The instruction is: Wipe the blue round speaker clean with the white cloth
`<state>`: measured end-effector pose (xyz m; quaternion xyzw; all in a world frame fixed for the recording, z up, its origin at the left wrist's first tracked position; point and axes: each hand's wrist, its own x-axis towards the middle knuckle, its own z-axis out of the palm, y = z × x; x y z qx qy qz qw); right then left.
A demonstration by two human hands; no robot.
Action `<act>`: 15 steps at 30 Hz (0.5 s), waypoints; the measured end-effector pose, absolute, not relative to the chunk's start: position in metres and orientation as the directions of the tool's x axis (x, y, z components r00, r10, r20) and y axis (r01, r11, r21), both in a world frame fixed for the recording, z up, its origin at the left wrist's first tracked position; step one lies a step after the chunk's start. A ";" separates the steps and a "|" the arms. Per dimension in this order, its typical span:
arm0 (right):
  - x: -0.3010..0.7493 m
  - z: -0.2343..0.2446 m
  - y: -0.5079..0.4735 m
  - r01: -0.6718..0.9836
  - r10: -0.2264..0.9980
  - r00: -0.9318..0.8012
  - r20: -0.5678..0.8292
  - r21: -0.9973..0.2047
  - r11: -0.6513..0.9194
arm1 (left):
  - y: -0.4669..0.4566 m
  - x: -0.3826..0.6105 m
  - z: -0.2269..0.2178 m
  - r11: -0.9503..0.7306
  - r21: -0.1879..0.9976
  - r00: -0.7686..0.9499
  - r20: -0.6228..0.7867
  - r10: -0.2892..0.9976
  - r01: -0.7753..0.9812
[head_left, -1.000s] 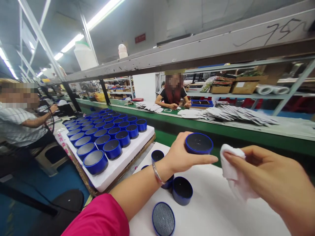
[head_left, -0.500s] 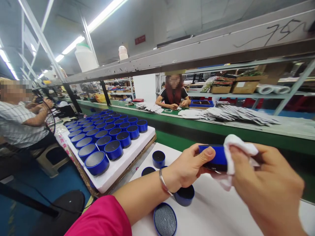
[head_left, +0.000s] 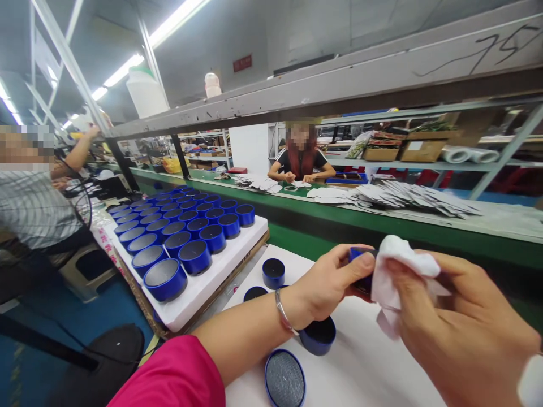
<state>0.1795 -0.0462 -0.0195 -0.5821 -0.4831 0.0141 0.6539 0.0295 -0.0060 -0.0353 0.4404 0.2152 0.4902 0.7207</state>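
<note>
Cloth (head_left: pixel 392 271) in my right hand (head_left: pixel 458 328) presses the blue speaker (head_left: pixel 360 265) clamped in my left hand (head_left: pixel 328 282) (more speakers (head_left: pixel 190 237) lie left).

White foam tray (head_left: pixel 199 294) of blue round speakers (head_left: pixel 195 255) at left, loose blue speakers (head_left: pixel 274 272) on the white table (head_left: pixel 360 362), green conveyor belt (head_left: pixel 322 212), stacks of paper (head_left: pixel 407 198), seated person (head_left: pixel 302 160) opposite, striped-shirted person (head_left: pixel 29 209) at left, white jug (head_left: pixel 146 93) on shelf.

Tray (head_left: pixel 237 257) left of the held speaker (head_left: pixel 360 268)
</note>
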 end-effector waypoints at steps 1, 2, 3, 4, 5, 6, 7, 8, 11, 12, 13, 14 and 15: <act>0.181 -0.019 -0.044 0.538 0.589 0.548 0.594 -0.789 0.295 | -0.007 0.030 -0.037 0.137 0.844 0.441 0.126 0.889 -0.518; 0.183 -0.017 -0.042 0.474 0.627 0.584 0.516 -0.843 0.253 | -0.007 0.031 -0.038 0.149 0.836 0.456 0.131 0.880 -0.528; 0.184 -0.015 -0.039 0.394 0.674 0.606 0.422 -0.896 0.206 | -0.007 0.032 -0.038 0.164 0.821 0.466 0.135 0.874 -0.547; 0.184 -0.012 -0.036 0.325 0.717 0.610 0.339 -0.931 0.163 | -0.008 0.033 -0.038 0.182 0.799 0.470 0.139 0.872 -0.574; 0.183 -0.010 -0.035 0.276 0.745 0.604 0.283 -0.951 0.138 | -0.007 0.033 -0.036 0.201 0.772 0.469 0.140 0.872 -0.604; 0.182 -0.008 -0.034 0.250 0.760 0.597 0.259 -0.959 0.130 | -0.007 0.033 -0.035 0.220 0.745 0.468 0.137 0.873 -0.629; 0.179 -0.006 -0.034 0.242 0.767 0.590 0.252 -0.962 0.130 | -0.007 0.033 -0.033 0.236 0.727 0.468 0.132 0.874 -0.645; 0.176 -0.004 -0.035 0.236 0.772 0.587 0.245 -0.964 0.126 | -0.006 0.033 -0.032 0.244 0.720 0.468 0.126 0.875 -0.649; 0.174 -0.002 -0.036 0.219 0.785 0.576 0.230 -0.968 0.123 | -0.004 0.029 -0.030 0.196 0.756 0.428 0.121 0.896 -0.624; 0.177 -0.002 -0.035 0.212 0.790 0.571 0.224 -0.970 0.122 | -0.003 0.027 -0.030 0.182 0.769 0.421 0.122 0.899 -0.612; 0.181 -0.001 -0.033 0.203 0.792 0.571 0.217 -0.972 0.119 | -0.002 0.026 -0.031 0.187 0.778 0.431 0.118 0.895 -0.600; 0.186 -0.001 -0.032 0.197 0.789 0.578 0.209 -0.974 0.113 | 0.000 0.025 -0.031 0.209 0.781 0.457 0.108 0.883 -0.588; 0.191 0.000 -0.031 0.195 0.782 0.589 0.204 -0.975 0.108 | 0.001 0.024 -0.032 0.237 0.778 0.486 0.098 0.869 -0.581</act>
